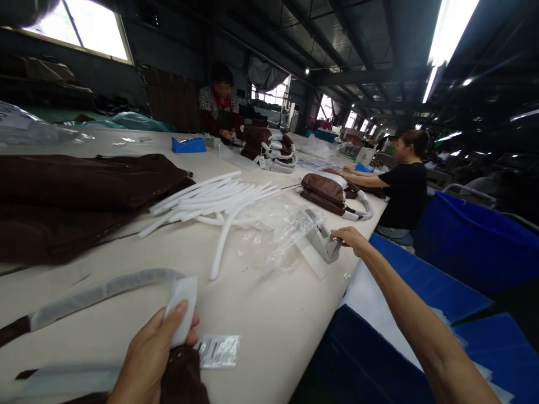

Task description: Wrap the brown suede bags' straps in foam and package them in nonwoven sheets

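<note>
My left hand (158, 348) is closed on a white foam wrap (184, 306) around the end of a bag handle (113, 287). That handle arches to the left in a pale covering, above a dark brown bag (183, 373) mostly hidden at the bottom edge. A printed tag in a clear sleeve (219, 350) lies beside the hand. My right hand (349, 238) is stretched forward, fingers pinched at the front end of a grey tape dispenser (320, 238). It appears to hold the tape there; the strip itself hardly shows.
White foam tubes (210, 196) lie piled mid-table near crumpled clear plastic (269, 235). Brown bags (63, 202) cover the left side. A wrapped bag (324, 191) sits near a co-worker (404, 185); another person (221, 106) works across the table. Blue bins (475, 241) stand at the right.
</note>
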### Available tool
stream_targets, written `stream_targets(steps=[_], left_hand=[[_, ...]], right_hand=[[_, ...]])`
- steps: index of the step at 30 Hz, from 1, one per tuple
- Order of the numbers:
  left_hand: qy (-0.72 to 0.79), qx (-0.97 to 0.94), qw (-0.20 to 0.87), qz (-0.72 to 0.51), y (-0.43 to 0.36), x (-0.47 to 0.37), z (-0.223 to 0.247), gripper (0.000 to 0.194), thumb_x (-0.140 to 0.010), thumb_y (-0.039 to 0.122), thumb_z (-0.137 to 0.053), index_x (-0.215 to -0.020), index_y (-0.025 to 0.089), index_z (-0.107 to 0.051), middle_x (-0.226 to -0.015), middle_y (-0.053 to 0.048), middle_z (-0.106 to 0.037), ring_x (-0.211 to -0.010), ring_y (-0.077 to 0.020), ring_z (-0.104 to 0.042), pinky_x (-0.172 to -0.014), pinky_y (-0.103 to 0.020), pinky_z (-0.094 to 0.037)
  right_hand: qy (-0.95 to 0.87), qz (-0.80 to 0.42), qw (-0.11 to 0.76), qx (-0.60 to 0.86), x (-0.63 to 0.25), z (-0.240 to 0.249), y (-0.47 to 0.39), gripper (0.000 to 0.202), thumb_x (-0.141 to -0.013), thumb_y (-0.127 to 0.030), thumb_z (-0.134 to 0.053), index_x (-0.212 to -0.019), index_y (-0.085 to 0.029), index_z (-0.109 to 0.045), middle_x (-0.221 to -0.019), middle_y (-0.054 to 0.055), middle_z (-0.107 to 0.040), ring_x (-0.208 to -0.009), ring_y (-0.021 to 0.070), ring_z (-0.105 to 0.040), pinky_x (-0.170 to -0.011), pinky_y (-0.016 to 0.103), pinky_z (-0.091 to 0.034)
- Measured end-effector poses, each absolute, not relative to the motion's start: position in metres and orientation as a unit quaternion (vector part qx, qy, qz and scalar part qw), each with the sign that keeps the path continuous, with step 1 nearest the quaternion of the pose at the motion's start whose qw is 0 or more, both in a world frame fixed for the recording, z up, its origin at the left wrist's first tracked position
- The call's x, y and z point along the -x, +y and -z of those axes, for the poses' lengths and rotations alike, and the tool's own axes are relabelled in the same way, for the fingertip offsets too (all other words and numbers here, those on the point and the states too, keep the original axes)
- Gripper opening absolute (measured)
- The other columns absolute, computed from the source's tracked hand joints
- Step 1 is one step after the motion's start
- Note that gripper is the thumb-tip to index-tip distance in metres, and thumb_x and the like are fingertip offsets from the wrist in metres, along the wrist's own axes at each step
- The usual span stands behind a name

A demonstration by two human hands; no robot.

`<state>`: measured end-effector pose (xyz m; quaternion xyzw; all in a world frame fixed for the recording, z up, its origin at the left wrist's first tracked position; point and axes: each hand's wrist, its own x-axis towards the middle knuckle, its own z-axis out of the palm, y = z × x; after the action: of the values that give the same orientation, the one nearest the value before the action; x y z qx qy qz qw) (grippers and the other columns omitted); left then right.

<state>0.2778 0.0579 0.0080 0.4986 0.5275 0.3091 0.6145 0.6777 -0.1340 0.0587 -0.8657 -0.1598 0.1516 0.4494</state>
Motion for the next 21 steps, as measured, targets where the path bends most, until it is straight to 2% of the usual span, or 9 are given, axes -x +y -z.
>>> stream_targets(steps=[2,5,9,11,15,18,21], left_hand=[[0.508,-0.448,0.686,-0.266,0.058,-0.276,-0.005,0.057,-0.049,0.067,-0.079,-0.072,0.017,-0.065,-0.048,-0.001,-0.057,-0.045,-0.0178,-0.051,-0.042,-0.026,-0.042],[0.511,-0.417,0.706,-0.256,0.059,-0.275,-0.004,0.054,-0.048,0.061,-0.083,-0.076,0.018,-0.065,-0.049,0.0,-0.058,-0.046,-0.0179,-0.05,-0.042,-0.027,-0.042],[0.522,-0.418,0.695,-0.263,0.058,-0.275,-0.008,0.059,-0.04,0.062,-0.085,-0.073,0.017,-0.065,-0.049,-0.001,-0.057,-0.046,-0.018,-0.05,-0.042,-0.026,-0.041],[0.527,-0.41,0.699,-0.255,0.058,-0.276,-0.01,0.061,-0.037,0.064,-0.085,-0.072,0.018,-0.065,-0.048,0.0,-0.057,-0.044,-0.0173,-0.049,-0.04,-0.026,-0.04],[0.531,-0.407,0.698,-0.256,0.058,-0.276,-0.011,0.059,-0.04,0.062,-0.086,-0.075,0.018,-0.066,-0.05,0.001,-0.059,-0.046,-0.017,-0.051,-0.041,-0.025,-0.041],[0.542,-0.396,0.701,-0.241,0.058,-0.277,-0.011,0.059,-0.041,0.061,-0.085,-0.077,0.018,-0.066,-0.049,0.001,-0.058,-0.045,-0.0167,-0.05,-0.041,-0.024,-0.041],[0.55,-0.4,0.692,-0.242,0.057,-0.279,-0.013,0.06,-0.039,0.062,-0.085,-0.075,0.017,-0.065,-0.048,0.001,-0.055,-0.044,-0.0166,-0.049,-0.04,-0.025,-0.04]], right_hand=[[-0.157,-0.168,0.451,0.862,-0.677,-0.059,-0.131,0.024,-0.089,-0.031,-0.067,-0.072,-0.014,-0.062,-0.064,-0.004,-0.059,-0.059,0.0102,-0.056,-0.062,0.026,-0.048],[-0.154,-0.173,0.468,0.853,-0.675,-0.06,-0.128,0.024,-0.085,-0.029,-0.07,-0.069,-0.014,-0.062,-0.064,-0.003,-0.061,-0.059,0.0103,-0.056,-0.062,0.026,-0.047],[-0.157,-0.136,0.517,0.83,-0.672,-0.066,-0.132,0.023,-0.067,-0.032,-0.079,-0.062,-0.014,-0.064,-0.059,0.0,-0.063,-0.061,0.0137,-0.056,-0.064,0.029,-0.044],[-0.162,-0.113,0.542,0.817,-0.668,-0.073,-0.144,0.025,-0.059,-0.035,-0.079,-0.063,-0.015,-0.066,-0.064,0.003,-0.067,-0.068,0.0163,-0.058,-0.067,0.03,-0.043],[-0.163,-0.098,0.566,0.802,-0.65,-0.077,-0.182,0.032,-0.055,-0.044,-0.078,-0.068,-0.017,-0.066,-0.078,0.007,-0.071,-0.077,0.0184,-0.062,-0.069,0.029,-0.044],[-0.144,-0.119,0.557,0.809,-0.637,-0.065,-0.201,0.037,-0.057,-0.05,-0.076,-0.067,-0.017,-0.062,-0.076,0.01,-0.071,-0.07,0.0188,-0.064,-0.06,0.028,-0.044],[-0.122,-0.126,0.542,0.822,-0.636,-0.045,-0.201,0.039,-0.055,-0.052,-0.075,-0.063,-0.019,-0.056,-0.059,0.006,-0.064,-0.052,0.0156,-0.057,-0.048,0.026,-0.038]])
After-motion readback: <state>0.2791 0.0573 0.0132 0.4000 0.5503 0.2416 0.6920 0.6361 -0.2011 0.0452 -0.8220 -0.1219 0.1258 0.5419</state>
